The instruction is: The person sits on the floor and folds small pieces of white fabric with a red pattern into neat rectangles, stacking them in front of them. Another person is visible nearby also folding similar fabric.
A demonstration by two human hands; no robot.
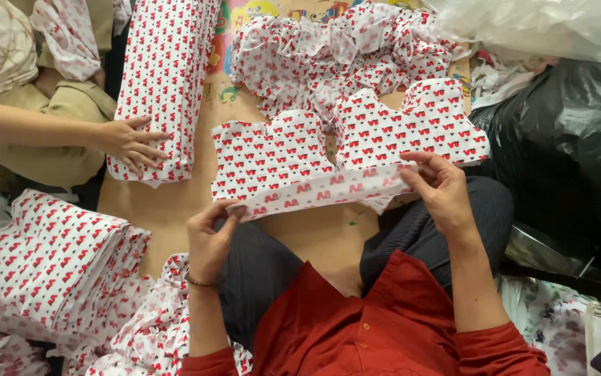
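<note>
White cloth printed with red hearts fills my view: my left hand [210,240] pinches the near-left end of a folded strip [325,189] and my right hand [441,191] pinches its far-right end, so the strip hangs stretched between them above my lap. Just beyond it two cut pieces [356,143] of the same cloth lie flat side by side on the brown surface [168,205], with a crumpled heap [342,49] farther off. At far left another person's hand [129,143] rests open on a folded bundle [164,83], and a stack [49,257] sits near left.
</note>
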